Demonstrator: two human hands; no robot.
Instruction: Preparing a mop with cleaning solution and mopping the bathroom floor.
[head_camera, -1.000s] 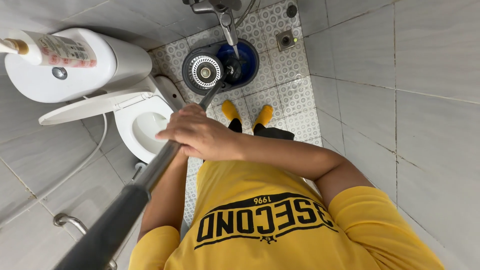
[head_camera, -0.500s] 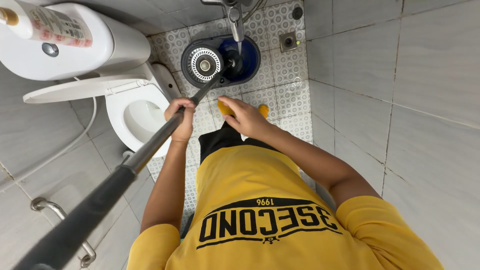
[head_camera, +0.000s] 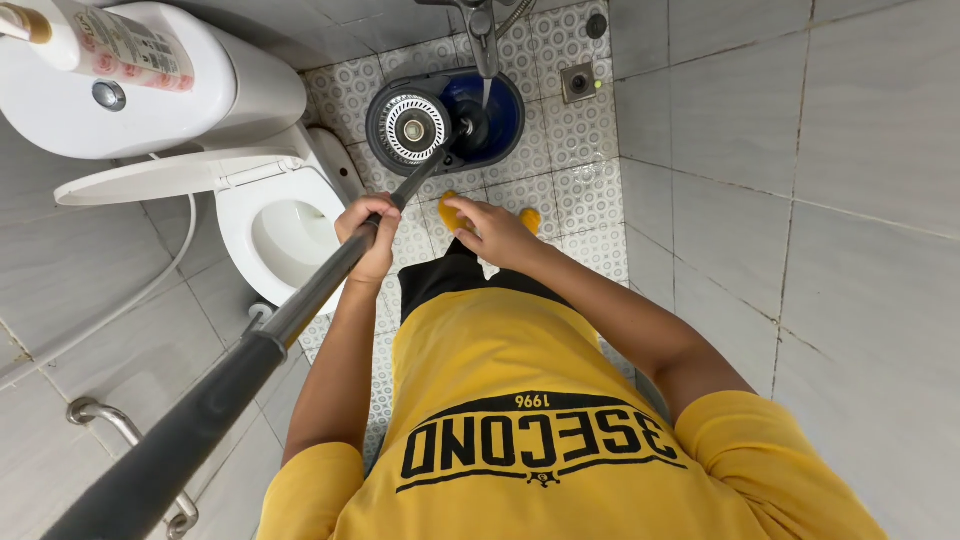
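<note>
My left hand (head_camera: 368, 232) grips the long dark mop handle (head_camera: 250, 350), which runs from the lower left up to the mop head (head_camera: 468, 125) resting in a round blue and grey spin bucket (head_camera: 390, 92) on the floor. A tap (head_camera: 483, 35) above the bucket runs water into its blue side. My right hand (head_camera: 490, 230) hovers free in front of me, fingers spread, holding nothing. My feet in yellow footwear (head_camera: 528, 218) stand just before the bucket.
A white toilet (head_camera: 280, 225) with raised lid and cistern (head_camera: 170, 95) stands at the left; a pump bottle (head_camera: 80, 40) sits on the cistern. Grey tiled walls close in on both sides. A floor drain (head_camera: 574, 80) lies right of the bucket. A metal rail (head_camera: 110, 425) is at lower left.
My right hand has let go of the mop handle and moved right, away from it. My left hand now holds the handle alone. The view tilted slightly.
</note>
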